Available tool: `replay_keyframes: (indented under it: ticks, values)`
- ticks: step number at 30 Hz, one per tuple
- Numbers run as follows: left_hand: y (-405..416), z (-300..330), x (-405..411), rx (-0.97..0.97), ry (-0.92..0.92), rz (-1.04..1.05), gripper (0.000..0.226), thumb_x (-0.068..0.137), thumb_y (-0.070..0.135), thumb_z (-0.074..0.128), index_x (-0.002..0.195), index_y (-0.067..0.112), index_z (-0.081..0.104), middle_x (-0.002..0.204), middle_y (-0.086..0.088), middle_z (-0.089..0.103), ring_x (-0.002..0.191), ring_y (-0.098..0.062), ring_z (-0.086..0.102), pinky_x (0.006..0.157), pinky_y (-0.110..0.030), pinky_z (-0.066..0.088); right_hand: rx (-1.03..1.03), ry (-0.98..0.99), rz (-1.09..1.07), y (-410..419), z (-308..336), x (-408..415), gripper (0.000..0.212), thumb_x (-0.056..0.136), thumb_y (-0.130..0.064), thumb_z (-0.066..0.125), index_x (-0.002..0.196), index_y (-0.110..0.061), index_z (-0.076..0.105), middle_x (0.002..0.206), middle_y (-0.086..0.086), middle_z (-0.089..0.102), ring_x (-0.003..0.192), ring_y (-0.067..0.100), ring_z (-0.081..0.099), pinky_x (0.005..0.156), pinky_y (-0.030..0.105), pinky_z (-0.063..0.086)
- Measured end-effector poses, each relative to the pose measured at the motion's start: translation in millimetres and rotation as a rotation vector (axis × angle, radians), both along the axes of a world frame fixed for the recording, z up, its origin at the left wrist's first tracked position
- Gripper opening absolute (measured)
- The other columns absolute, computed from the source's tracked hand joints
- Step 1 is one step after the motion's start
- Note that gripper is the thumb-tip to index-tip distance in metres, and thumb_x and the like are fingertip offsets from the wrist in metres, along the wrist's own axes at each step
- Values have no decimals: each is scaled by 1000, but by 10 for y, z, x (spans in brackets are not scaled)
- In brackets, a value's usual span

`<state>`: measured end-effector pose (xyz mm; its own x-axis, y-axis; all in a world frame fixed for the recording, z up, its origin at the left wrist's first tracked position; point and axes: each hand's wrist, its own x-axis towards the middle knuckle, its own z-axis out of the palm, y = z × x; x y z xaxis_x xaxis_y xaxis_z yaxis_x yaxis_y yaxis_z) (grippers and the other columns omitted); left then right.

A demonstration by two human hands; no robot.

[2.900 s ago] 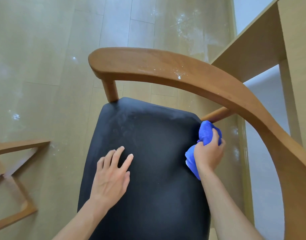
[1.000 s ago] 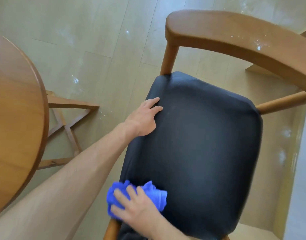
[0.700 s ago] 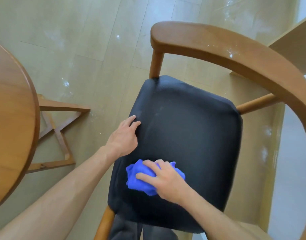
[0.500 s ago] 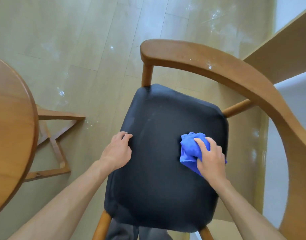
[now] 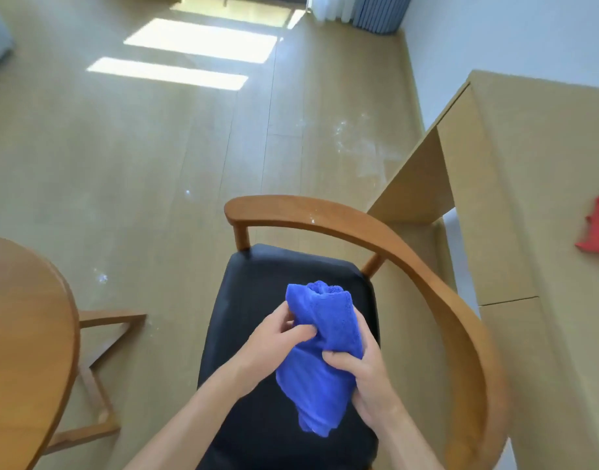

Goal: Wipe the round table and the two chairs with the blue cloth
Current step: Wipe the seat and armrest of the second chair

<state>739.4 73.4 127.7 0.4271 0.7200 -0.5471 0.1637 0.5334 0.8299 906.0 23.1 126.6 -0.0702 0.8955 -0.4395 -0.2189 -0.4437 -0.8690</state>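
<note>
Blue cloth [image 5: 320,354], pressed flat against the black seat [image 5: 257,293] half a second ago by the right hand alone, has now been lifted clear of it and is held bunched between both hands above the seat's middle. It is pinched near its upper part by the left hand [image 5: 274,337], whose fingers are curled into the fabric, and grasped lower down by the right hand [image 5: 362,378], thumb across the front. The left hand, resting earlier on the seat's left edge, has been brought in to help. The view has also been raised, so that more floor is shown. This is judged to be a refolding of the cloth, probably before the wooden backrest [image 5: 376,232], where white specks can be seen, is wiped. The round table [image 5: 23,334] lies at the left edge. No brands, labels or writing can be read anywhere.
</note>
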Motion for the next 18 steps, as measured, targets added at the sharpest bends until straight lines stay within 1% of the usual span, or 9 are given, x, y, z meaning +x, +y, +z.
replay_keyframes:
  ticks: [3, 5, 6, 9, 11, 13, 15, 17, 18]
  values:
    - [93, 543, 25, 154, -70, 40, 33, 80, 25, 62, 112, 35, 62, 111, 4, 69, 108, -13, 64, 91, -31, 53, 114, 9, 53, 42, 538, 48, 79, 70, -17, 75, 141, -23, 41, 137, 8, 54, 124, 31, 55, 95, 36, 51]
    - [133, 869, 43, 251, -83, 64, 26, 83, 24, 62, 107, 36, 65, 108, 4, 70, 105, -14, 65, 85, -26, 54, 177, 32, 99, 67, 861, 108, 82, 73, -18, 73, 145, -22, 34, 143, 7, 49, 129, 31, 49, 101, 40, 47]
    - [143, 1026, 58, 294, -85, 61, 22, 86, 25, 61, 105, 35, 66, 106, 3, 71, 104, -15, 66, 84, -26, 54, 195, 49, 126, 78, 1016, 140, 83, 75, -19, 72, 147, -22, 31, 145, 7, 47, 131, 31, 47, 103, 41, 45]
    - [143, 1455, 108, 394, -53, 62, 16, 87, 30, 59, 100, 34, 67, 99, 2, 72, 98, -15, 68, 83, -28, 55, 249, 104, 214, 85, 1406, 238, 85, 80, -22, 70, 151, -22, 23, 148, 5, 43, 136, 28, 43, 105, 36, 43]
    - [129, 1736, 109, 439, -24, 68, 16, 86, 29, 58, 100, 32, 67, 97, 5, 72, 95, -12, 68, 82, -27, 54, 213, 147, 209, 81, 1635, 324, 88, 80, -25, 72, 152, -28, 21, 149, 0, 44, 136, 23, 43, 104, 32, 44]
    - [130, 2003, 58, 498, 5, 84, 13, 86, 23, 57, 96, 20, 64, 88, 2, 68, 86, -12, 64, 80, -31, 52, 222, 106, 192, 106, 1821, 419, 86, 77, -20, 74, 149, -30, 27, 145, 1, 49, 133, 22, 48, 100, 31, 46]
    - [114, 2272, -42, 549, 49, 130, 9, 85, 17, 54, 91, 14, 60, 83, -11, 62, 78, -17, 59, 75, -38, 49, 275, -6, 201, 134, 1982, 476, 74, 75, -14, 73, 140, -32, 42, 135, 1, 58, 125, 21, 56, 94, 29, 49]
    - [121, 2545, -168, 591, 83, 178, 6, 88, 13, 53, 90, 13, 58, 88, -20, 61, 78, -25, 59, 75, -44, 49, 341, -141, 200, 166, 2150, 486, 52, 73, -18, 74, 120, -34, 59, 119, -2, 68, 113, 16, 63, 87, 25, 51]
    - [115, 2664, -232, 615, 107, 191, 4, 87, 15, 53, 88, 14, 57, 86, -19, 60, 76, -22, 57, 73, -44, 49, 354, -176, 184, 168, 2215, 490, 41, 71, -19, 75, 108, -34, 64, 110, -3, 71, 106, 15, 66, 82, 24, 52]
